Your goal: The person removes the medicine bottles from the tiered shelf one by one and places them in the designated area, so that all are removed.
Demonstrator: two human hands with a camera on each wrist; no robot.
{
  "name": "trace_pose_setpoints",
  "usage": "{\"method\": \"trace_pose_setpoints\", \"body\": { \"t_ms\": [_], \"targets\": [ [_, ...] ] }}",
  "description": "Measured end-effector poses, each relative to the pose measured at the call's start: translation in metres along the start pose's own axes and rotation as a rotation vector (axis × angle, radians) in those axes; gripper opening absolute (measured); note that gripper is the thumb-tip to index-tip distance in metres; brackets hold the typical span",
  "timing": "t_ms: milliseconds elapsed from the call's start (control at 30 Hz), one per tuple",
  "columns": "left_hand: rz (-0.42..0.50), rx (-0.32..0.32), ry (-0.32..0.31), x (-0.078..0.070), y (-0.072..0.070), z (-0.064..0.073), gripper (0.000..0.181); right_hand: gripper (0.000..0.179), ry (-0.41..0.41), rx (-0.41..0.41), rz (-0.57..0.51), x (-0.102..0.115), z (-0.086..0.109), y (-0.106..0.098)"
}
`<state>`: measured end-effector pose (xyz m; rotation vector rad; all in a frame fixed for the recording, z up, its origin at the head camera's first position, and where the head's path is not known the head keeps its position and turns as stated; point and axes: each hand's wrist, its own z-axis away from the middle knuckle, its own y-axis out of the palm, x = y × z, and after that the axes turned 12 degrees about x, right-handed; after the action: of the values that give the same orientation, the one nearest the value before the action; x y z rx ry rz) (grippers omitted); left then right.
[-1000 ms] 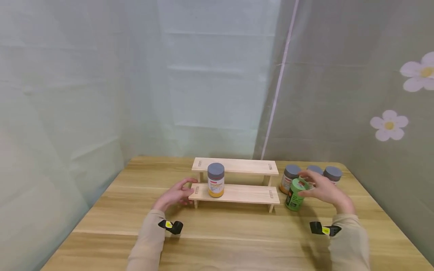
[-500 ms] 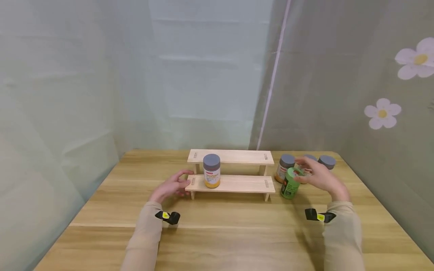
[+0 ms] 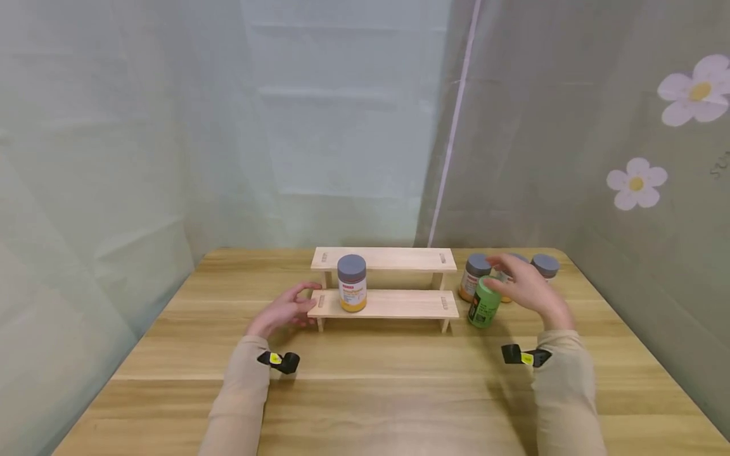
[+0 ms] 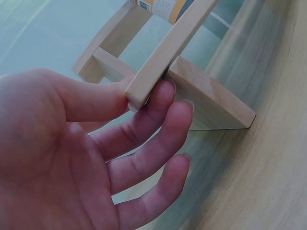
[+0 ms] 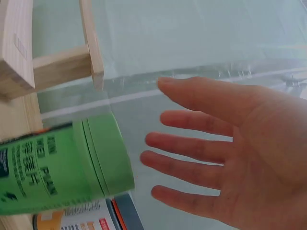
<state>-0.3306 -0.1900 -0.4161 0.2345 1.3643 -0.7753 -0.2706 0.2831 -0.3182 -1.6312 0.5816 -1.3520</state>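
Note:
A two-step wooden shelf (image 3: pixel 393 304) stands in the middle of the table. My left hand (image 3: pixel 283 311) grips the left end of its lower board; in the left wrist view the thumb lies on the board's end and the fingers curl beneath. On that board sits a grey-capped jar (image 3: pixel 352 288) with a white and orange label. Just off the shelf's right end is a green bottle (image 3: pixel 483 307) with a green lid. My right hand (image 3: pixel 526 288) hovers by the lid, its fingers straight and apart from it in the right wrist view, holding nothing.
Several grey-capped jars, one of them a nearer jar (image 3: pixel 474 278), stand behind the green bottle and right hand. The shelf's upper board (image 3: pixel 388 258) rises at the back. Hanging fabric (image 3: pixel 342 139) surrounds the far side of the wooden table (image 3: pixel 365 392).
My right hand has lifted slightly off the green bottle's lid. The head view has shifted, so everything sits higher and further left. The left hand keeps its grip on the shelf.

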Motion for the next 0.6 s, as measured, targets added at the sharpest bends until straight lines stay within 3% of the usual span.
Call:
{"method": "trace_pose_setpoints", "body": {
  "t_ms": [200,600],
  "targets": [
    [0.000,0.004,0.007,0.000,0.000,0.000,0.048,0.048,-0.013,-0.048,0.013,0.012,-0.007,0.007],
    [0.002,0.002,-0.002,0.000,-0.001,0.000,0.048,0.040,-0.158,-0.066,0.023,0.036,-0.027,0.029]
  ]
}}
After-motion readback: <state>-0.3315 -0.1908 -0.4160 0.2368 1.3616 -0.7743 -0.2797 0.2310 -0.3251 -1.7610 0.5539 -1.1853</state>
